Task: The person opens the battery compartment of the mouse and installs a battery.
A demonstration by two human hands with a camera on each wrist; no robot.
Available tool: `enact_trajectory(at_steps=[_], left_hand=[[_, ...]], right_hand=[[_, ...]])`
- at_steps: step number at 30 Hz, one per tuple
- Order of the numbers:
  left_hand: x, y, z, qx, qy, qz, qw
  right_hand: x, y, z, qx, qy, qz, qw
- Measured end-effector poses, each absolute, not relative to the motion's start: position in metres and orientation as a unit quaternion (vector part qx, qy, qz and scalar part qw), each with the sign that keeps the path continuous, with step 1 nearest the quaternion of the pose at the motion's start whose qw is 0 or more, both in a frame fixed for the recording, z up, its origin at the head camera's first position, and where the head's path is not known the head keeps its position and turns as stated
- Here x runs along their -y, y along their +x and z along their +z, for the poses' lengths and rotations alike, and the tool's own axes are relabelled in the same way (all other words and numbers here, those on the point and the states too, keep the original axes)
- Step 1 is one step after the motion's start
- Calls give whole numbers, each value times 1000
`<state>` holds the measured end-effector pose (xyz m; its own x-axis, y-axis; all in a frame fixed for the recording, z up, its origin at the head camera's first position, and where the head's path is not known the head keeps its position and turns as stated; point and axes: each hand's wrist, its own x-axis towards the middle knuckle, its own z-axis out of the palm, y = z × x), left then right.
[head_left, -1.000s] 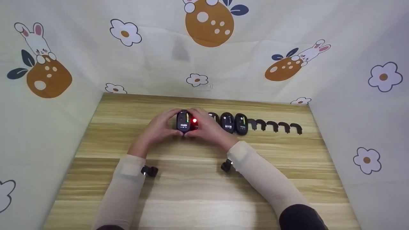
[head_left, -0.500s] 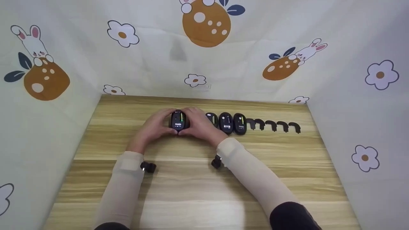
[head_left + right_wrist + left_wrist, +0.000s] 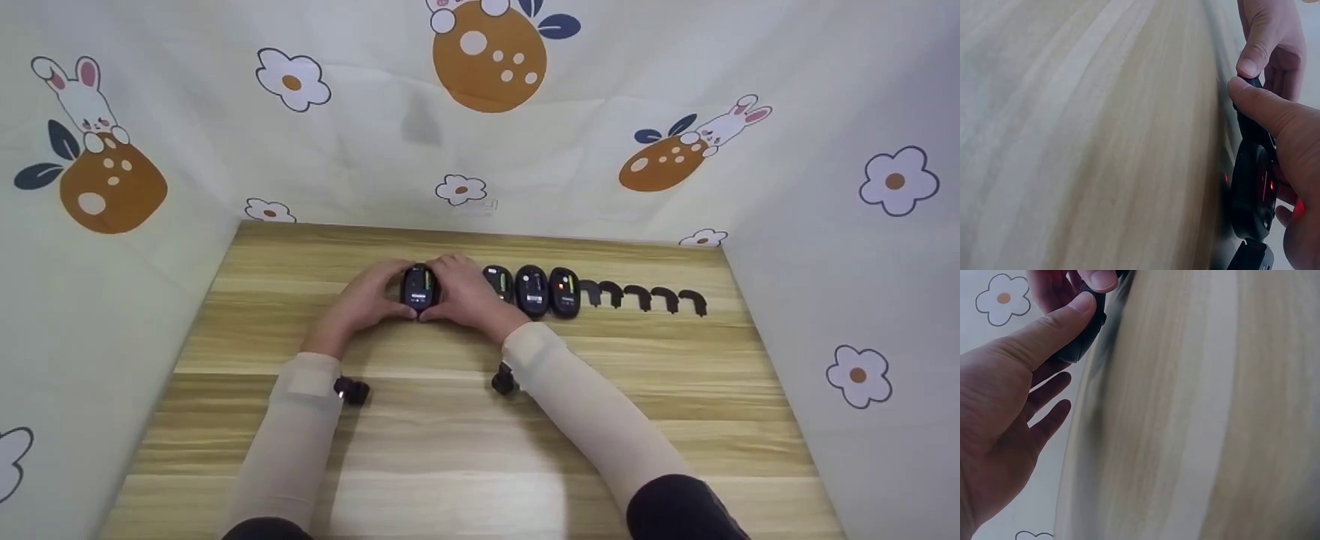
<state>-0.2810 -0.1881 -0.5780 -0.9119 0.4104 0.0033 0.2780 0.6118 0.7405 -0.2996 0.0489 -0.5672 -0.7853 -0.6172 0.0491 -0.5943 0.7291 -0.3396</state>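
A black computer mouse (image 3: 419,289) lies bottom up, its battery bay uncovered and a green-yellow battery showing. My left hand (image 3: 369,298) grips it from the left, thumb at the near end and fingers at the far end. From the right, my right hand (image 3: 469,292) holds the same mouse; both thumbs meet at its near end. In the right wrist view another mouse (image 3: 1251,191) with red glints stands just beside my right hand; this hand hides it in the head view. The left wrist view shows only the held mouse's dark edge (image 3: 1079,346) under my thumb.
Three more upturned mice (image 3: 532,291) line up to the right, one with a red light. Beyond them lie several black curved pieces (image 3: 637,297) in a row. A patterned cloth (image 3: 360,150) hangs behind the wooden table (image 3: 450,435).
Both hands have shifted slightly left with the mouse, the right hand more. The red light beside the held mouse is no longer visible; one now shows on the rightmost mouse.
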Motion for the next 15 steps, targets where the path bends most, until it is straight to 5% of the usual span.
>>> enact_trajectory(at_steps=[15], left_hand=[[191,-277,-583,-880,199,421,96]], right_hand=[[-54,-297,-567,-927,-331,-173,44]])
